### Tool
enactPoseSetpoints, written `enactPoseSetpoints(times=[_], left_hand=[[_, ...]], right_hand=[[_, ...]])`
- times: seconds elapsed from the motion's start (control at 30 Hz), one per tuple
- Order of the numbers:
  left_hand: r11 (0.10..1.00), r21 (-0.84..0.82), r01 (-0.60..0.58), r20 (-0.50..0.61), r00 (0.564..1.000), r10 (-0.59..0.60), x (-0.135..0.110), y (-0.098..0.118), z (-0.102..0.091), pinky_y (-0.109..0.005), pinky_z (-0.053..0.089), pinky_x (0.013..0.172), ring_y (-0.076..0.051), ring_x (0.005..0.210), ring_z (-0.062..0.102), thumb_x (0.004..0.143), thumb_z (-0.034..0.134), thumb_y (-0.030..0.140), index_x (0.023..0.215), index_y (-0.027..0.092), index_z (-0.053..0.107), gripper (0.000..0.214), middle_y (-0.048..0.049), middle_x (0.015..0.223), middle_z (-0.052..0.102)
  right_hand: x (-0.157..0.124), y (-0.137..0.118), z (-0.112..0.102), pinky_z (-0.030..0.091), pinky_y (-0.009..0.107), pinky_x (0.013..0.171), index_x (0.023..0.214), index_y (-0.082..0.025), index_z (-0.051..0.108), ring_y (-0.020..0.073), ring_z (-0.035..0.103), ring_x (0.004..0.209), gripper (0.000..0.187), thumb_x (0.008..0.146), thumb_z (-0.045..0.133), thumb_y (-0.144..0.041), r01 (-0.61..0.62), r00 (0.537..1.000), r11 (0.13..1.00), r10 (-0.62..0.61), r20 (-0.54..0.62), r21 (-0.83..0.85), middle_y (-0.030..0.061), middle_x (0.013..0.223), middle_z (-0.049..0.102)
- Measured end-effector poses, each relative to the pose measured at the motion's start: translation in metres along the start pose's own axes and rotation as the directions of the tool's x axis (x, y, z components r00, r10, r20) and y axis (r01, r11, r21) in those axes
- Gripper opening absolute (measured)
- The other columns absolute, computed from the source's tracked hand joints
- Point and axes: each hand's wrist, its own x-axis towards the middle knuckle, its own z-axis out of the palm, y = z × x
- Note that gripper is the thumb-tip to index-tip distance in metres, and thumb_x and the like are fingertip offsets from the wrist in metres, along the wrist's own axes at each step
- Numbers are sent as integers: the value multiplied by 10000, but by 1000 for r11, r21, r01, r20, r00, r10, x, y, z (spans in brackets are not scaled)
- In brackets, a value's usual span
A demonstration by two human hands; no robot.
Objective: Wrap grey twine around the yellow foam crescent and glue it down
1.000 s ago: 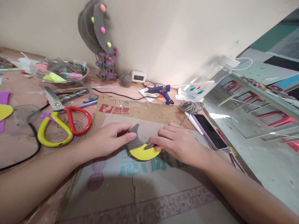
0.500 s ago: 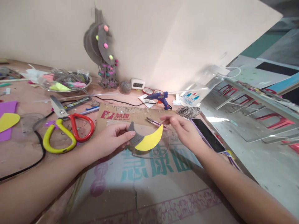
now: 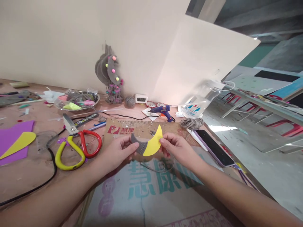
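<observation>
Between my hands is a yellow crescent moon cutout (image 3: 152, 143), its left part wrapped in grey yarn. My left hand (image 3: 123, 148) pinches the yarn-covered end between thumb and fingers. At the yellow side, my right hand (image 3: 176, 146) has thumb and fingers closed on the edge. A loose strand of grey yarn (image 3: 161, 168) loops below the crescent, over the printed cardboard (image 3: 113, 195). Just behind the crescent, a small pointed metal tool (image 3: 152, 132) is mostly covered.
Red-and-yellow-handled scissors (image 3: 81, 148) lie left, near purple and yellow foam sheets (image 3: 27, 124). Behind are a bowl of craft scraps (image 3: 97, 102), a blue glue gun (image 3: 163, 110), and a grey yarn bundle (image 3: 191, 123). A phone (image 3: 215, 146) lies right; decorated grey crescents (image 3: 106, 67) hang at the wall.
My right hand has come in from beyond the crescent's tip and now grips its yellow part. The crescent has tilted, yellow tip higher. The camera view has shifted upward.
</observation>
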Motion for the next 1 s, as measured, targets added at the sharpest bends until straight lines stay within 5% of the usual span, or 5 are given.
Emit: enactPoseSetpoints(times=[0.1, 0.23, 0.37, 0.53, 1.0], left_hand=[[1000, -27, 0, -2, 1000, 0, 0, -1, 0, -181, 316, 447, -68, 466, 425, 810, 514, 358, 782, 157, 517, 202, 55, 544, 492], [1000, -26, -4, 6, 1000, 4, 0, -1, 0, -184, 315, 451, -71, 473, 432, 809, 513, 358, 784, 154, 520, 205, 48, 551, 504], [999, -31, -10, 20, 1000, 10, -1, 0, 0, -184, 308, 448, -72, 477, 430, 807, 518, 361, 790, 150, 523, 211, 45, 558, 502], [1000, -23, -14, 28, 1000, 15, 0, -2, 0, -190, 306, 451, -73, 479, 427, 817, 509, 357, 810, 147, 527, 211, 44, 567, 495], [997, -79, -9, -28, 1000, 7, 1, -1, 0, -174, 325, 429, -66, 431, 419, 795, 526, 364, 764, 164, 493, 205, 70, 520, 468]], right_hand=[[16, 3, -25, 435, 235, 550, 749, -175, 498, 95, 501, 545, 285, 835, 477, -447, 83, 988, 977, -107, -112, -198, -10, 648, 545], [54, 17, -65, 455, 344, 816, 975, -171, 505, 196, 570, 911, 303, 752, 586, -359, 31, 880, 883, -246, -406, -468, 93, 1021, 586], [90, 34, -83, 432, 389, 875, 1145, -157, 479, 241, 543, 1024, 495, 711, 631, -341, -28, 874, 855, -231, -428, -518, 140, 1174, 544], [114, 44, -81, 465, 369, 777, 958, -156, 592, 223, 600, 818, 312, 690, 643, -309, -68, 890, 819, -208, -406, -569, 87, 911, 658], [56, 7, -66, 435, 263, 558, 620, -162, 573, 158, 563, 552, 392, 809, 470, -489, -57, 912, 870, -154, -380, -489, 33, 508, 583]])
